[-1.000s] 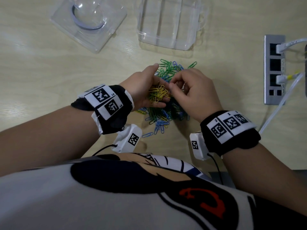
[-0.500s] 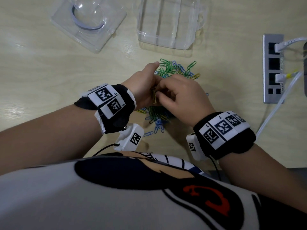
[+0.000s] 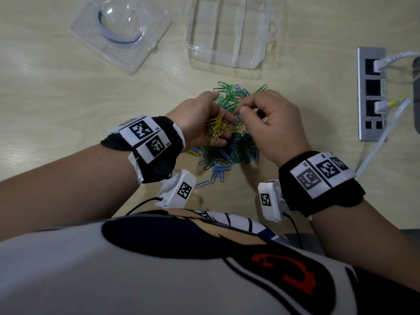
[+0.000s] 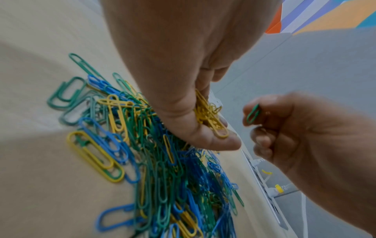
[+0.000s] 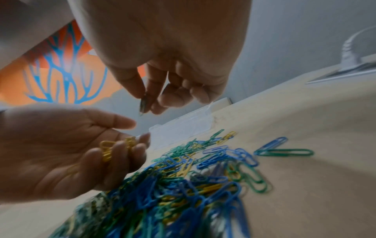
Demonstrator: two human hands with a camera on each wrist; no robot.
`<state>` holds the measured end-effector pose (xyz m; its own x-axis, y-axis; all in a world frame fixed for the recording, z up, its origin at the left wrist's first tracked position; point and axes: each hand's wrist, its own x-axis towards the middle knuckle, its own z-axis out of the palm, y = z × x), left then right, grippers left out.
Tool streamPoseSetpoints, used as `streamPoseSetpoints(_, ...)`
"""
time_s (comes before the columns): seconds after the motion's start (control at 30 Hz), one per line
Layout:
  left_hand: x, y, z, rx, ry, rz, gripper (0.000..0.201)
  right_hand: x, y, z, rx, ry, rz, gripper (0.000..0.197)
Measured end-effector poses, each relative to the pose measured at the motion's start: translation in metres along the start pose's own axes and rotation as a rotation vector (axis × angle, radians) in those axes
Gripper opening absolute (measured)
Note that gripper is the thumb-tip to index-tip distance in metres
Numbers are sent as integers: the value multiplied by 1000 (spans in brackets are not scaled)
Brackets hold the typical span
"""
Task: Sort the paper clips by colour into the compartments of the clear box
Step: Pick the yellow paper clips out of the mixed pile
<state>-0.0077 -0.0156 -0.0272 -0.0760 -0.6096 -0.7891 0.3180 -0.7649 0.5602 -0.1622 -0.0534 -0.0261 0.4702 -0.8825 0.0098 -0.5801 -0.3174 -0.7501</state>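
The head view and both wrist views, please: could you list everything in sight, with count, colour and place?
Paper clip pile: many, green, blue and yellow mixed, on the table between the hands.
Yellow clips: a bunch, cupped in the left palm.
Green clip: one, pinched at the right fingertips, above the pile.
Clear box: one, transparent, compartments look empty, beyond the pile.
Clear lid: one, transparent with a round dome, left of the box.
Socket strip: one, grey, at the right edge, with white plugs in it.
Table: one, pale wood.
Left hand: palm up, fingers curled around the yellow clips.
Right hand: thumb and finger in a pinching grip.
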Motion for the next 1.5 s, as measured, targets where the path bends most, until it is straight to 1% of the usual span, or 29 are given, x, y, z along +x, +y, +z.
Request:
streamPoseSetpoints(0.03, 0, 0, -1, 10, 0, -2, 55, 2, 5, -3, -55, 22, 51, 13)
streamPoseSetpoints(0.07, 1, 0, -3, 19, 2, -4, 55, 4, 10, -7, -149, 11, 110, 17)
streamPoseSetpoints(0.13, 1, 0, -5, 32, 10, -7, 55, 6, 20, -15, -362, -84, 233, 27)
streamPoseSetpoints(0.2, 2, 0, -6, 46, 18, -10, 54, 8, 28, -20, -507, -151, 302, 28)
streamPoseSetpoints(0.27, 2, -1, -7, 66, 31, -8, 54, 10, 35, -22, -575, -178, 346, 25)
streamPoseSetpoints(0.37, 3, -1, -6, 91, 37, -3, 53, 14, 47, -21, -547, -85, 365, 21)
streamPoseSetpoints(0.43, 2, -2, -4, 102, 37, 3, 52, 17, 54, -19, -498, -39, 331, 23)
streamPoseSetpoints(0.53, 3, -1, -4, 116, 44, 6, 52, 18, 60, -12, -460, -74, 261, 27)
streamPoseSetpoints(0.7, 3, 0, -3, 123, 51, 6, 52, 21, 60, -8, -506, -73, 232, 14)
streamPoseSetpoints(0.8, 3, 1, -3, 105, 53, 7, 51, 20, 56, -11, -536, -82, 242, 11)
streamPoseSetpoints(0.87, 3, 1, -2, 101, 54, 2, 51, 18, 49, -15, -459, -53, 230, 9)
streamPoseSetpoints(0.93, 4, 0, 1, 104, 54, 0, 51, 14, 34, -15, -275, -57, 191, 4)
streamPoseSetpoints(1.0, 4, 0, 5, 91, 58, 7, 48, 8, 13, -10, -125, -153, 120, 4)
streamPoseSetpoints(1.07, 3, 0, 8, 55, 77, 24, 41, 2, -1, -4, -73, -236, 75, 3)
streamPoseSetpoints(1.1, 3, 0, 9, 39, 85, 32, 38, 1, -4, -1, -53, -232, 70, 5)
streamPoseSetpoints(1.17, 2, -1, 9, 48, 64, 29, 39, 1, -2, 1, 5, -141, 95, 8)
streamPoseSetpoints(1.23, 2, -1, 6, 93, 34, 19, 45, 3, 8, 3, -62, -46, 150, 13)
streamPoseSetpoints(1.27, 2, -2, 5, 111, 30, 18, 48, 4, 15, 4, -153, -44, 190, 15)
streamPoseSetpoints(1.3, 1, -3, 4, 123, 31, 18, 49, 5, 20, 6, -257, -75, 235, 19)
streamPoseSetpoints(1.37, 1, -4, 1, 129, 34, 17, 49, 4, 26, 10, -425, -182, 293, 24)
streamPoseSetpoints(1.43, 1, -5, 0, 128, 33, 16, 49, 2, 28, 14, -496, -246, 293, 24)
streamPoseSetpoints(1.5, 1, -6, -1, 125, 27, 12, 48, 3, 28, 16, -509, -252, 284, 20)
